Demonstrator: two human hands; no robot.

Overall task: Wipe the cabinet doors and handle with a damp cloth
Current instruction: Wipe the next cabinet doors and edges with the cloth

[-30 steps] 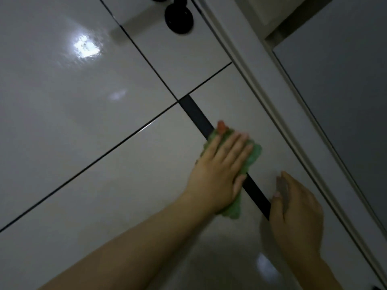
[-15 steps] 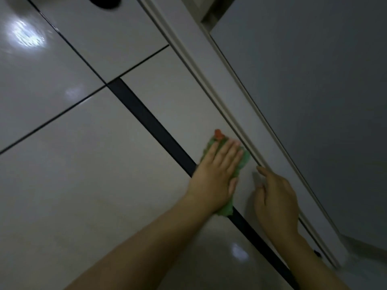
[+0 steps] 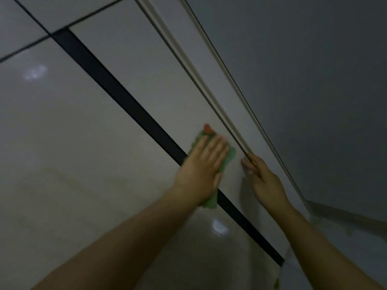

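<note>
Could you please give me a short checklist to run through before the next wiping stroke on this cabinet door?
1. Green cloth under the left hand: ok, the palm presses it flat.
2. Cloth touching the door panel: ok.
3. Black handle strip reachable: ok, the cloth overlaps it.
4. Door steadied: ok, the right hand has fingertips at the door's edge.
5. Cloth damp enough: cannot tell.
6. Panel already clean: cannot tell, the picture is dim and blurred.
</note>
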